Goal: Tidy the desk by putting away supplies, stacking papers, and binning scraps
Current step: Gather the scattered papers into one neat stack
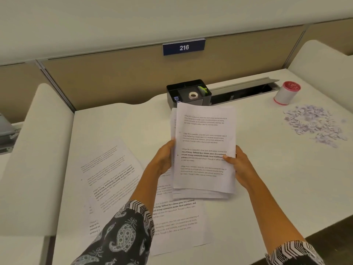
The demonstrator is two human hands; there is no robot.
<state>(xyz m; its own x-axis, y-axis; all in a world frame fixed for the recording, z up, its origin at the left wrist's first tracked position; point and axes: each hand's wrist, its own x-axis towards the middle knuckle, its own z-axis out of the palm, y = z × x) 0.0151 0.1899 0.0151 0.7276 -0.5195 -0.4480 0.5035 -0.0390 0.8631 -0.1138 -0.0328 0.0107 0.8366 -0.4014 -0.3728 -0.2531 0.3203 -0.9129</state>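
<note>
Blue plate marked "216" behind black organiser. Just before organiser, printed stack, "Village life is a peaceful…", gripped at side edges by left hand and right hand.

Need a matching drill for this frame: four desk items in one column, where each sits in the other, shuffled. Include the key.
Items:
1. paper stack
2. paper scraps
3. tape roll
4. red-rimmed white container

Places:
A. in the black desk organizer
B. loose pile on the desk, far right
C. held by the left hand and right hand
D. standing behind the scraps, near the open cable tray

Pairs: 1-C, 2-B, 3-A, 4-D
</note>
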